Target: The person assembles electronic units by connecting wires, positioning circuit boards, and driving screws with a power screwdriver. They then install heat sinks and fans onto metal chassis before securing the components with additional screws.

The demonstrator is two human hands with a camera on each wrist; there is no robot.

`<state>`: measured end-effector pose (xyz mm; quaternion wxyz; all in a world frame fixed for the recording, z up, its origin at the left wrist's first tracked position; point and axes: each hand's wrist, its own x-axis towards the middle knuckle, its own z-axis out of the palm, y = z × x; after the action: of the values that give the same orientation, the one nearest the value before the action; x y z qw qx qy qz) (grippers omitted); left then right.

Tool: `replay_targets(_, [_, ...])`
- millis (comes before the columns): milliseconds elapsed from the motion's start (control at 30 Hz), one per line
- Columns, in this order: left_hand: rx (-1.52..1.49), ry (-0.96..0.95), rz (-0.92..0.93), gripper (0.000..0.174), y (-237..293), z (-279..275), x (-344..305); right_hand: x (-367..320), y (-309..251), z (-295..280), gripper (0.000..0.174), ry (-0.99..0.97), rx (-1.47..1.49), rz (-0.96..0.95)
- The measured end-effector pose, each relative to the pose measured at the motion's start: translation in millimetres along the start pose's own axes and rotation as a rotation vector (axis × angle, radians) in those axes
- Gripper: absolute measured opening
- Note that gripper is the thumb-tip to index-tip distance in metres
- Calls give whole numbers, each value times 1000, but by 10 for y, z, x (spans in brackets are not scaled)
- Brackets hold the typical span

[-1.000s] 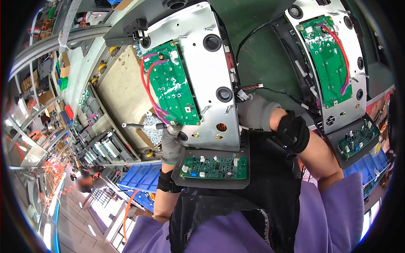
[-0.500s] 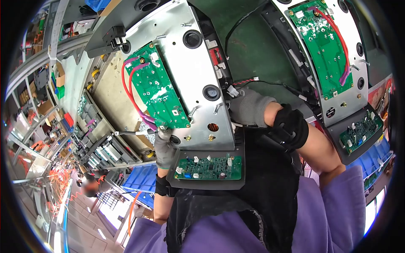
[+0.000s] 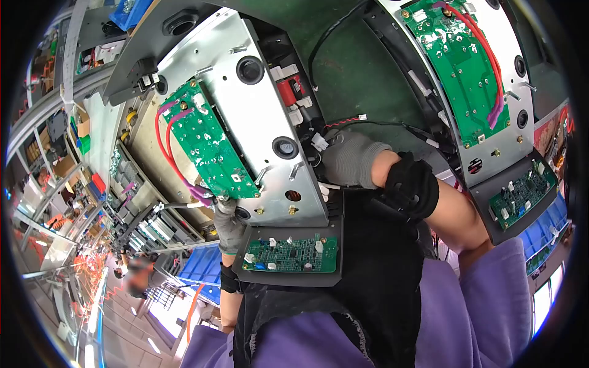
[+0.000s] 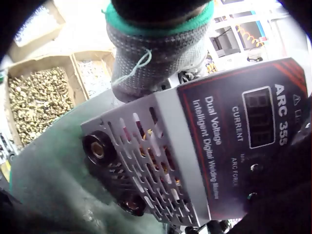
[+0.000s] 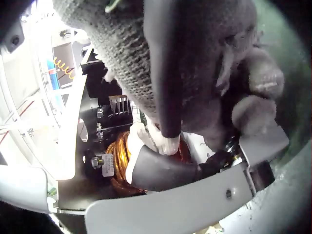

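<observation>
A welding machine (image 3: 264, 116) without its cover stands tilted in front of me, its silver metal plate and green circuit board (image 3: 211, 147) facing up. My gloved left hand (image 3: 230, 228) holds its lower left corner, by the purple-sleeved ends of two red cables (image 3: 164, 141). In the left wrist view that glove lies over the edge of the vented metal panel (image 4: 146, 151), beside the "ARC 355" front panel (image 4: 243, 136). At the open right side my gloved right hand (image 3: 353, 159) grips the frame, fingertips at a grey metal bracket (image 5: 265, 146). A copper coil (image 5: 119, 161) shows inside.
A second machine of the same kind (image 3: 521, 116) stands at the right on the green surface (image 3: 350, 73). A loose cable with a small white plug (image 3: 362, 116) lies between them. Cardboard boxes of brass screws (image 4: 41, 95) and blue bins (image 3: 199, 270) are nearby.
The machine has shifted left and turned, with both hands moving along on it. More of its open right side, with a red part and white connectors, shows now.
</observation>
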<state>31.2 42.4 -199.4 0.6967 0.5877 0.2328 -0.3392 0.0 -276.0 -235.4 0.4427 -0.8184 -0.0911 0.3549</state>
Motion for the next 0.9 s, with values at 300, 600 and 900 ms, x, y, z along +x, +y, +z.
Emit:
replay_targets(300, [-47,20,28,51,-5,30,56,-36,111,68,19,97,-22,-154])
replay_targets(600, [21,112,113,52,52,-79,-9,-14,74,124,19,59,40,-80])
replay_targets(900, [13,5,77,52,9,85,19,-30,-92,-99,26,-64,-84,33])
